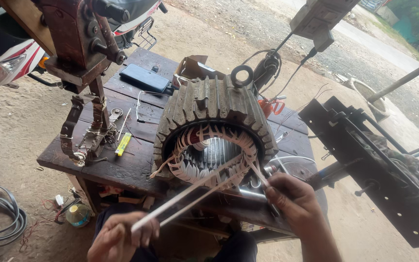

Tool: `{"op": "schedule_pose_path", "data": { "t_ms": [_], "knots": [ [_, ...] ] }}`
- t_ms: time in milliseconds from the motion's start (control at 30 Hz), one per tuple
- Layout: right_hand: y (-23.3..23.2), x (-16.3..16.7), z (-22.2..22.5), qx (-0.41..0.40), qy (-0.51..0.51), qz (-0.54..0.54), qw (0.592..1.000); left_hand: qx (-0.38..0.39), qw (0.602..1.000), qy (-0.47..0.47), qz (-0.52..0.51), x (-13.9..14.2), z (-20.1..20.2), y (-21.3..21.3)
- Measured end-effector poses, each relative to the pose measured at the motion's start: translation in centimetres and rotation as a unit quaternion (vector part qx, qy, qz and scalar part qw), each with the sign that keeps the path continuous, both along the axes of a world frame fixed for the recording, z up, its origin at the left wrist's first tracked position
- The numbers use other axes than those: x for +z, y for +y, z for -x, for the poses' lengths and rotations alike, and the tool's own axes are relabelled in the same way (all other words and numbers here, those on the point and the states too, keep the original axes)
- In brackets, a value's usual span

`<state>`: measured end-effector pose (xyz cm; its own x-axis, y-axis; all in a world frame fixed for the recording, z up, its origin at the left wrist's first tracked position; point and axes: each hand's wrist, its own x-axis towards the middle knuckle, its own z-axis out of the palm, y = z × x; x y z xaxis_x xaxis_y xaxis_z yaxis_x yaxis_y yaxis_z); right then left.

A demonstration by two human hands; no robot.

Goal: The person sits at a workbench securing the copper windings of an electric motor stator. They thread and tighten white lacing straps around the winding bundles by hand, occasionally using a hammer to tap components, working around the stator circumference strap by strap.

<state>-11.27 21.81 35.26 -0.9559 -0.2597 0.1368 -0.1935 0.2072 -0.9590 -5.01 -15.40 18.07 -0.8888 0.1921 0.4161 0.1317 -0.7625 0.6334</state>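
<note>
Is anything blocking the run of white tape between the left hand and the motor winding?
Nothing visible. The white tape runs free through the air from the left hand up to the winding at the stator mouth. The right hand sits off to the side at the lower rim, not across the tape.

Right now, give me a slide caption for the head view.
Left hand pulls white tape strands from a motor stator's windings; right hand holds a tool at its rim.

Light: soft daylight, brighter at the upper right.
Shadows: weak, under the table (122, 167).
Sharpness: mostly clear; hands perhaps slightly blurred.
</note>
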Motion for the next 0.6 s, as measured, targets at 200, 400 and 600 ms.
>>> {"op": "schedule_pose_path", "data": {
  "t_ms": [200, 400, 600],
  "knots": [
    [-1.1, 1.5, 0.0, 0.073, 0.131, -0.121, 0.981, 0.032, 0.986, -0.144, 0.073, -2.9, 1.0, 1.9],
    [-1.0, 1.0, -0.5, 0.047, 0.119, -0.210, 0.969, 0.448, 0.763, -0.079, 0.460, 3.4, 1.1, 4.7],
    [-0.9, 1.2, -1.6, 0.005, 0.153, -0.190, 0.970, 0.335, 0.852, -0.040, 0.400, 10.5, 2.0, 8.9]
  ]
}}
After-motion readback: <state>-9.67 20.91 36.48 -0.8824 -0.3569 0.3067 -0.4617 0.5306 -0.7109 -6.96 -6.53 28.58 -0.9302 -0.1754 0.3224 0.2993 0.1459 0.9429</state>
